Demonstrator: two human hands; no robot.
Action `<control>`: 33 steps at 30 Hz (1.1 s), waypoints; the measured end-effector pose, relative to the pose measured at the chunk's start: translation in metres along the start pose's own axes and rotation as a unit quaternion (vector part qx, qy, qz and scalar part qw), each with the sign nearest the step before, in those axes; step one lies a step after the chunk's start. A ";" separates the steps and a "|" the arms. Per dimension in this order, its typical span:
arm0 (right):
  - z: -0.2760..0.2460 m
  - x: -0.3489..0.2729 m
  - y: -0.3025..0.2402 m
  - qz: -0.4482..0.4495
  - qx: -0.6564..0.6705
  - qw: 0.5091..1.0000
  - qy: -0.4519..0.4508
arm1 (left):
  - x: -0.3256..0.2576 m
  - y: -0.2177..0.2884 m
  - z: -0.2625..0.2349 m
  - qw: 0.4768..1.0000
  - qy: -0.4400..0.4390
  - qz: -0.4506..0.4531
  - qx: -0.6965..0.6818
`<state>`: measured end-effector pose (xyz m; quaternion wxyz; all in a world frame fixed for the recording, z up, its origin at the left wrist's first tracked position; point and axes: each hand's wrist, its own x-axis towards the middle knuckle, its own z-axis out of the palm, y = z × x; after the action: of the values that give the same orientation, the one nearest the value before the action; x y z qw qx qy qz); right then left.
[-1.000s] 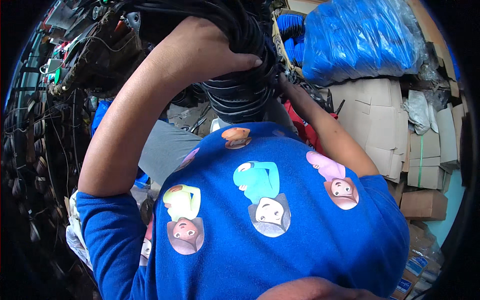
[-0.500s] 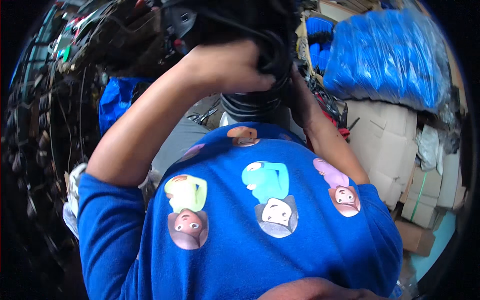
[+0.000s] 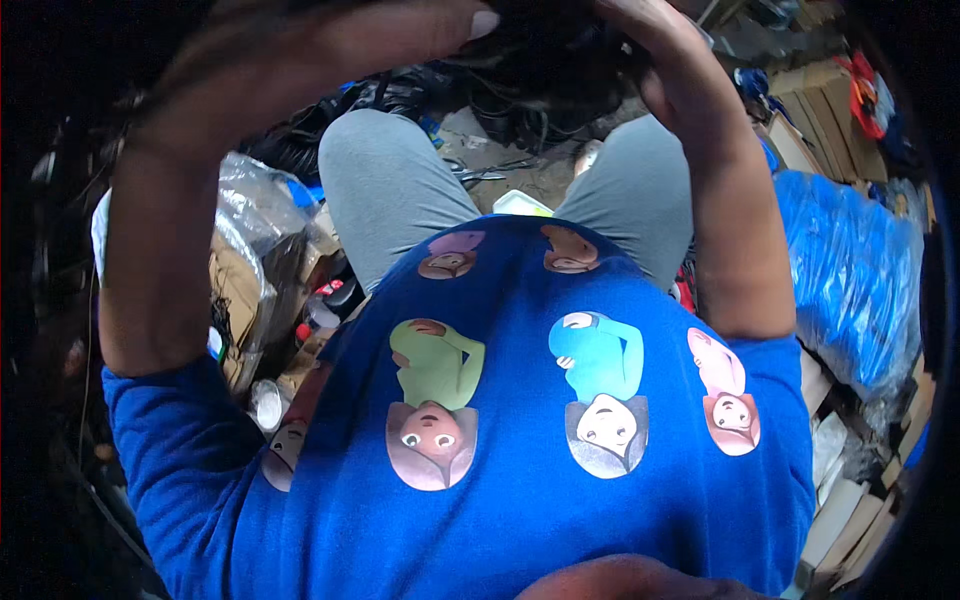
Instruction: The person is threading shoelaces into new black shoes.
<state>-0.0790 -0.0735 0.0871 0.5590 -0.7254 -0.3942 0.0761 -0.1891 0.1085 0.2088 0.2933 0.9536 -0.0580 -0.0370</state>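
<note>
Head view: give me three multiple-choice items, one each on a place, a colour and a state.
1. Where does the blue plastic sheeting lie? A the person's right B the person's left C on the lap
2. What colour is the shirt? A red B blue C white
3. How are the hands placed? A resting on the knees B raised at the top of the view C behind the back

A: the sheeting is at the picture's right edge. B: the shirt is blue with cartoon prints. B: the left hand and right hand are up by the dark cable bundle.

Cluttered floor [image 3: 520,165] — cardboard boxes [image 3: 800,140], blue sacks [image 3: 850,270]
</note>
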 end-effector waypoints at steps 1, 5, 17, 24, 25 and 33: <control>0.016 0.014 0.001 0.085 0.157 0.984 0.028 | -0.005 -0.006 -0.004 0.999 -0.005 -0.040 -0.018; 0.070 0.052 0.013 0.185 0.376 0.906 -0.055 | -0.022 -0.058 -0.032 0.967 -0.065 -0.188 -0.159; 0.129 0.098 0.132 0.376 0.190 0.892 -0.166 | 0.026 -0.198 0.030 0.939 -0.017 -0.341 -0.036; 0.177 0.147 0.196 0.354 0.251 0.869 -0.238 | 0.025 -0.288 0.039 0.878 -0.054 -0.347 -0.324; 0.186 0.154 0.204 0.329 0.269 0.870 -0.249 | 0.022 -0.300 0.045 0.864 -0.044 -0.391 -0.313; 0.221 0.204 0.251 0.222 0.089 0.939 -0.248 | 0.020 -0.320 0.097 0.789 0.079 -0.386 -0.471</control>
<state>0.0601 0.2106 -0.1447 0.4749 -0.7000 -0.3409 0.4101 -0.1510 0.3149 -0.0528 0.6705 0.6401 0.3633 -0.0940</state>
